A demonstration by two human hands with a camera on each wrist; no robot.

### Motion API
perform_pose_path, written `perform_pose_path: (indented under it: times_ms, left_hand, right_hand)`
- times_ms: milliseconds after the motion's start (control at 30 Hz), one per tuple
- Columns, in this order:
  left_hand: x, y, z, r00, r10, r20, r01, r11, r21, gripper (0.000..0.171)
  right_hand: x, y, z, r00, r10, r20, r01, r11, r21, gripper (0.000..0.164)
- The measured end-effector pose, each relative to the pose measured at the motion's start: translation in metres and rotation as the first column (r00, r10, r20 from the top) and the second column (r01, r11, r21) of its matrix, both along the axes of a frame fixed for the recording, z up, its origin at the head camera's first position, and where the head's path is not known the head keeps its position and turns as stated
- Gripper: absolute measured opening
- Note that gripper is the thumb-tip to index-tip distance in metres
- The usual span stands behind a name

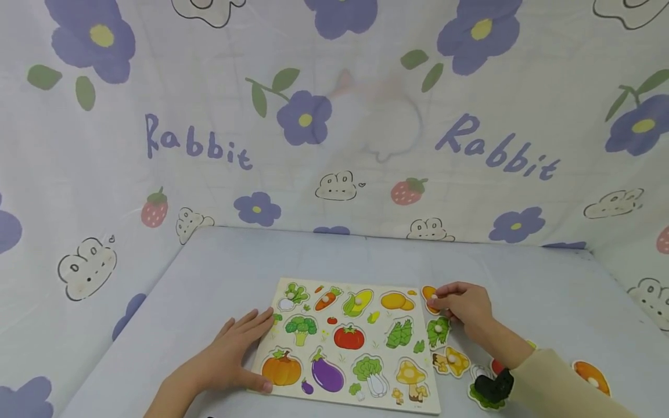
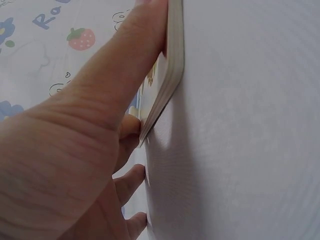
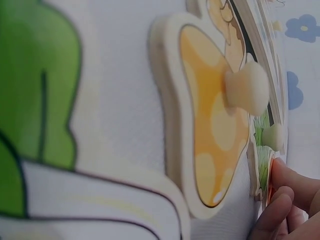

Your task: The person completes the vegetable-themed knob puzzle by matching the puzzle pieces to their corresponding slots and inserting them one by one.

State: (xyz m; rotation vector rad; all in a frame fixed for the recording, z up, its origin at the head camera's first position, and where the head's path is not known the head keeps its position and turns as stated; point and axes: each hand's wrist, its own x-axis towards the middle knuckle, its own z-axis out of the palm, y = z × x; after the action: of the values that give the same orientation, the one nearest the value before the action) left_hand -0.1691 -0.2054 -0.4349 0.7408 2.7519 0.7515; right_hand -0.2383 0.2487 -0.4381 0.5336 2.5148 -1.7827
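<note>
A white wooden puzzle board (image 1: 432, 400) printed with vegetables lies on the table. Knobs stand on its radish (image 1: 292, 296), carrot (image 1: 326, 301) and corn (image 1: 358, 302). My left hand (image 1: 230, 348) rests at the board's left edge, fingers spread and thumb on the lower corner; the left wrist view shows this thumb (image 2: 120, 65) along the edge. Beyond the upper right corner, my right hand (image 1: 467, 305) pinches an orange knobbed piece (image 1: 429, 292), partly covered by the fingers. Nearby lie a leafy green piece (image 1: 438, 332) and a yellow mushroom piece (image 1: 457, 362), its knob large in the right wrist view.
Under the right forearm lie a leafy green-and-white piece (image 1: 487, 402) and a mostly hidden red piece (image 1: 496, 366). Another orange knobbed piece (image 1: 592, 376) sits farther right. A printed curtain (image 1: 360, 145) hangs behind the pale table (image 1: 235, 255).
</note>
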Motion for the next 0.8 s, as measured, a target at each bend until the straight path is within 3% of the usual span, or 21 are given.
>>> perform_pose_path:
  times_ms: [800]
  left_hand:
    - [0.0006,0.0014,0.0012,1.000,0.008,0.010,-0.008,1.000,-0.014,0.116]
  right_hand:
    - [0.0018,-0.0010,0.0052,1.000,0.002,0.009,-0.002,1.000,-0.030,0.032]
